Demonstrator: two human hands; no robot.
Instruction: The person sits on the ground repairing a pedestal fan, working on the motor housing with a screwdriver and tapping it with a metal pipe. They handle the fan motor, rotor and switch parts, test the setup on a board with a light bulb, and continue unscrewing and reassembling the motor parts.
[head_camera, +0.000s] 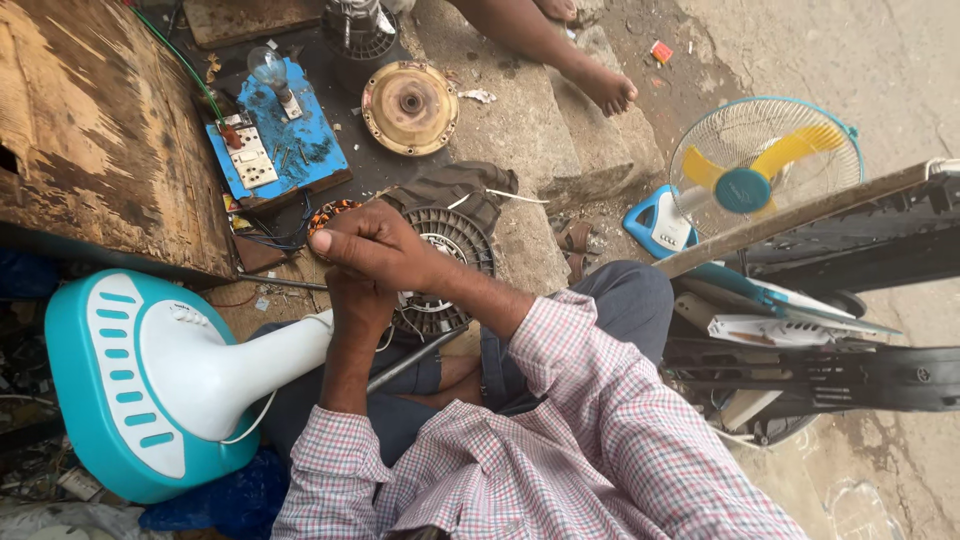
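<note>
1. Fan stand (160, 375) – teal-and-white base at the lower left, white neck running up and right toward the hands; long axis is that diagonal, with the neck tip just under the left hand (358, 305).
2. Left hand: fingers curled shut at the neck tip, partly hidden by the right hand – exact hold unclear.
3. Right hand (375, 245): fingers closed in a fist just above the left hand; what they pinch is hidden.
4. Grey motor housing (440, 265) lies directly behind both hands, with orange-wound coil (328, 214) beside the right knuckles.
5. Blue switchboard with bulb (275, 130) beyond the fingers; a second fan (765, 165) is well apart.
</note>
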